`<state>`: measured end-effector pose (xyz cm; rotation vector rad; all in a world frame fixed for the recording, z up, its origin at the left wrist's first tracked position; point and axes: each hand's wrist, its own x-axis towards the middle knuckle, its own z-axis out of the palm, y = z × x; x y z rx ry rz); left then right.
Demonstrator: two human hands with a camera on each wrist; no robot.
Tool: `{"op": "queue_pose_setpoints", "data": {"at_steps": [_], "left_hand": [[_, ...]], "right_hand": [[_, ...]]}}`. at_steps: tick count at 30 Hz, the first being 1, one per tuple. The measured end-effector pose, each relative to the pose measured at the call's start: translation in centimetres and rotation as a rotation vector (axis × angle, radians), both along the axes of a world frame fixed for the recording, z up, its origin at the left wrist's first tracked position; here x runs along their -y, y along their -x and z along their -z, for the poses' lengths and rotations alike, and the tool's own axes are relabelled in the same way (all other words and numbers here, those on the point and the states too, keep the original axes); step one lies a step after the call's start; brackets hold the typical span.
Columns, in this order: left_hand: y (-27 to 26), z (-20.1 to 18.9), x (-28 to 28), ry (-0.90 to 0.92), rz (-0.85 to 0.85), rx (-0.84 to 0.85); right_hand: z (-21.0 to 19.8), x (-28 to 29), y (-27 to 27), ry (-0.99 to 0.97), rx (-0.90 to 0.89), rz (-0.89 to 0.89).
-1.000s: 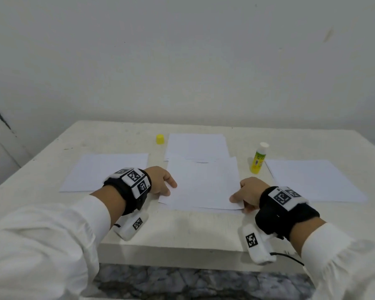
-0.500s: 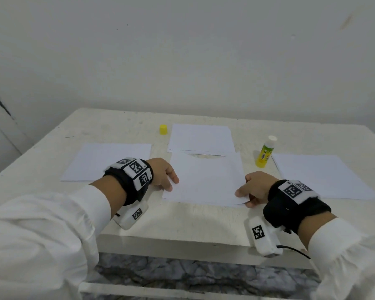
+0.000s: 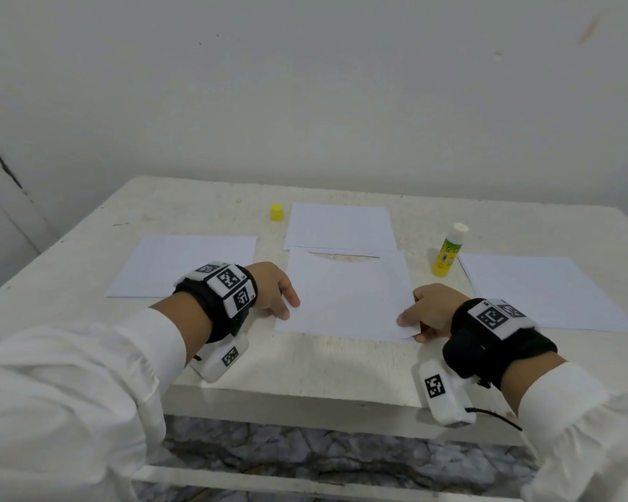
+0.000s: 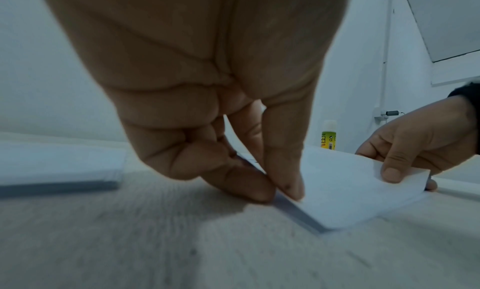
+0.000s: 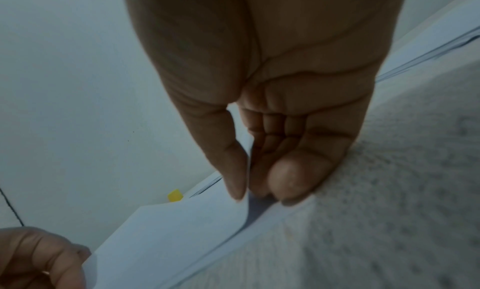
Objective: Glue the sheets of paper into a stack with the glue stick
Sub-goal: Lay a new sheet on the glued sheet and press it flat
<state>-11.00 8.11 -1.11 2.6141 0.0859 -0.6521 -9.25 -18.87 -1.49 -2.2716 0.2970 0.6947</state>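
- We see a white table (image 3: pixel 305 367) filling the lower middle of the head view, with a pale wall (image 3: pixel 305 85) taking up the whole upper half.
- We find a right sheet (image 3: pixel 537 291) lying flat at the right of the frame and a left sheet (image 3: pixel 182 264) lying flat at centre left, well apart from each other.
- We see a centre sheet (image 3: pixel 345 298) in the middle of the frame, held at both near corners; its far edge just overlaps a far pile of sheets (image 3: pixel 339 228) above it in the frame.
- We see our left hand (image 3: pixel 272 288) at the sheet's left edge; in the left wrist view its thumb and a fingertip (image 4: pixel 292 187) pinch that edge, which is raised slightly off the table.
- We see our right hand (image 3: pixel 430 311) at the sheet's lower right corner; in the right wrist view the thumb lies on top and the fingers underneath, curled narrowly around the lifted corner.
- We see the glue stick (image 3: pixel 448 251) standing upright and uncapped at centre right, between the centre sheet and the right sheet and touching neither hand.
- We see its yellow cap (image 3: pixel 277 212) alone on the table at upper centre, just left of the far pile.
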Motion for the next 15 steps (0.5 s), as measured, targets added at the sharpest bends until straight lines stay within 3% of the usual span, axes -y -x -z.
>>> {"op": "queue_pose_setpoints", "data": {"at_steps": [6,10,15], "left_hand": [[0.0,0.1,0.5,-0.061,0.024,0.022],[-0.1,0.1,0.6,-0.070,0.022,0.015],[-0.1,0.3,0.4,-0.038,-0.003,0.012]], "right_hand": [[-0.2,-0.4,0.0,0.046,0.006,-0.027],[-1.9,-0.1,0.0,0.271,0.071,-0.199],[-1.5,1.2,-0.4,0.153,0.063,-0.181]]}}
